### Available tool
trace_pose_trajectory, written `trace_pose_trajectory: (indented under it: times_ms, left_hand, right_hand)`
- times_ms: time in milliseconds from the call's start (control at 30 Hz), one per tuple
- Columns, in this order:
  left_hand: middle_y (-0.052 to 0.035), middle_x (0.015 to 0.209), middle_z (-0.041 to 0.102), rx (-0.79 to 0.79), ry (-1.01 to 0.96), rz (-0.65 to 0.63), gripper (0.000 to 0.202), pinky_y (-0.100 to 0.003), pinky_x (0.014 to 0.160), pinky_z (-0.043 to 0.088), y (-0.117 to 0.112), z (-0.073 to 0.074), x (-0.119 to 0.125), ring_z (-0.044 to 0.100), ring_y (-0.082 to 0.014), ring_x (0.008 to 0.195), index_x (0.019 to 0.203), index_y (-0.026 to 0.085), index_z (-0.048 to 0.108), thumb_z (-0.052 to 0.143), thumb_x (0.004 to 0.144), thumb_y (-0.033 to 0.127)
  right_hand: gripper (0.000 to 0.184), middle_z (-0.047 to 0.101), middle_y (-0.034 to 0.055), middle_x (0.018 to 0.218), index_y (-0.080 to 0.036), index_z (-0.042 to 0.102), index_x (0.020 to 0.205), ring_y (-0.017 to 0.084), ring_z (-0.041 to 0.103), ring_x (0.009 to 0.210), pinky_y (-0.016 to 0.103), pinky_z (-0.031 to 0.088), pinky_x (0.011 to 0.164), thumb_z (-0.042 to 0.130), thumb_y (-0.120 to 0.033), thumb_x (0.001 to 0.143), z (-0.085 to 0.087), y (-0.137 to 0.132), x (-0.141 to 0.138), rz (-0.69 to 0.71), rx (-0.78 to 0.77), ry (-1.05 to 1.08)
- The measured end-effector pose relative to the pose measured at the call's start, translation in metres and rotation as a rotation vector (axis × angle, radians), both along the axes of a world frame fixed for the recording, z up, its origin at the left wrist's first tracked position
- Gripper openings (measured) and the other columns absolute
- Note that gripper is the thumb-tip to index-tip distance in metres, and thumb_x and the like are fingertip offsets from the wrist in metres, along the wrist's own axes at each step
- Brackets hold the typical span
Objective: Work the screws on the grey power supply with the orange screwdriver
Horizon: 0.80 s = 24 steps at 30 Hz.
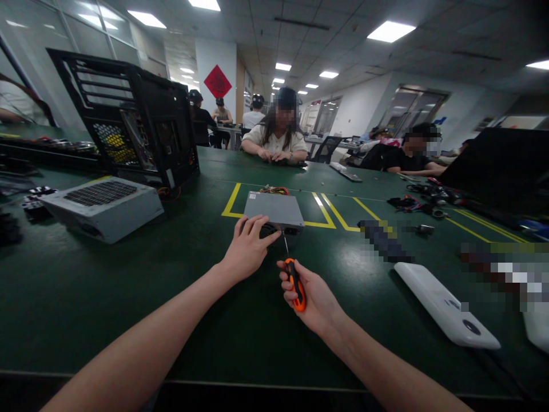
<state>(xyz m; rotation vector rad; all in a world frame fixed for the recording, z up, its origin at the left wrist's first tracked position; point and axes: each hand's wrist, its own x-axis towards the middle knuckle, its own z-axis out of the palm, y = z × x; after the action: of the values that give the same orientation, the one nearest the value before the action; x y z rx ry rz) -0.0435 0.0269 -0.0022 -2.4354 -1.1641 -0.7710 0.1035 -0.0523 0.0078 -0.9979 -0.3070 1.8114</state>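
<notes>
Right hand (315, 294): closed round an orange-and-black-handled screwdriver (295, 289), its thin metal shaft reaching toward the near face of a grey rectangular metal box (274, 207)
White elongated plastic device (433, 297): lying to my right on the dark green table (206, 337)
Left hand (249, 252): fingers parted over the box's near edge; whether it grips, I cannot tell
Grey box: flat on the table before me, coloured wires (277, 190) at its far side
Black metal computer case (150, 91): standing upright, left
Person (274, 134): seated across the table, both hands on it
</notes>
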Motion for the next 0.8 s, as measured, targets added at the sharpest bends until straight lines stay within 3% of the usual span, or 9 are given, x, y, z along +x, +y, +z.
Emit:
trace_pose_trajectory:
  times_ms: [167, 333, 500, 633, 800]
  left_hand:
    - [-0.0096, 0.127, 0.036, -0.002, -0.004, -0.011, 0.045, -0.049, 0.101, 0.019, 0.0006, -0.0004, -0.0002, 0.028, -0.0271, 0.123, 0.117, 0.031, 0.051, 0.049, 0.076, 0.013]
    - [-0.0097, 0.127, 0.037, -0.001, -0.004, -0.004, 0.044, -0.049, 0.101, 0.02, -0.0004, 0.0002, 0.0, 0.029, -0.0268, 0.122, 0.116, 0.031, 0.052, 0.048, 0.077, 0.013]
    - [-0.0097, 0.126, 0.038, -0.002, -0.008, -0.002, 0.044, -0.05, 0.101, 0.02, -0.0003, -0.0001, 0.0002, 0.029, -0.0271, 0.122, 0.117, 0.032, 0.051, 0.048, 0.077, 0.013]
    - [-0.0092, 0.126, 0.038, 0.001, -0.012, -0.001, 0.044, -0.049, 0.101, 0.02, 0.0, -0.0003, 0.0001, 0.029, -0.0267, 0.122, 0.116, 0.032, 0.052, 0.049, 0.076, 0.013]
    - [-0.0091, 0.126, 0.037, -0.005, -0.003, 0.006, 0.044, -0.049, 0.101, 0.021, -0.0008, 0.0009, 0.0003, 0.029, -0.0268, 0.122, 0.117, 0.031, 0.051, 0.049, 0.077, 0.014]
  right_hand:
    - [0.008, 0.051, 0.0018, 0.066, -0.012, 0.052, 0.077, 0.004, 0.043, 0.047, 0.01, 0.032, 0.035, 0.053, -0.02, 0.079, -0.0001, 0.0, 0.0001, -0.058, 0.017, -0.004]
    - [0.021, 0.05, 0.0016, 0.064, -0.01, 0.056, 0.084, 0.005, 0.044, 0.047, 0.013, 0.037, 0.039, 0.044, -0.027, 0.084, -0.0007, -0.0002, 0.0008, 0.015, 0.021, -0.017]
    - [0.01, 0.05, 0.0007, 0.065, -0.012, 0.053, 0.08, 0.004, 0.042, 0.046, 0.011, 0.029, 0.033, 0.053, -0.022, 0.078, -0.0025, 0.0009, -0.0001, -0.069, 0.033, -0.053]
    - [0.013, 0.051, 0.0013, 0.066, -0.011, 0.053, 0.076, 0.003, 0.043, 0.047, 0.011, 0.032, 0.035, 0.05, -0.023, 0.081, -0.0013, -0.0001, 0.0007, -0.06, 0.048, 0.006]
    - [0.02, 0.049, 0.0008, 0.062, -0.01, 0.057, 0.084, 0.004, 0.044, 0.046, 0.012, 0.034, 0.036, 0.046, -0.026, 0.083, -0.0014, -0.0004, 0.0019, -0.035, 0.033, -0.01]
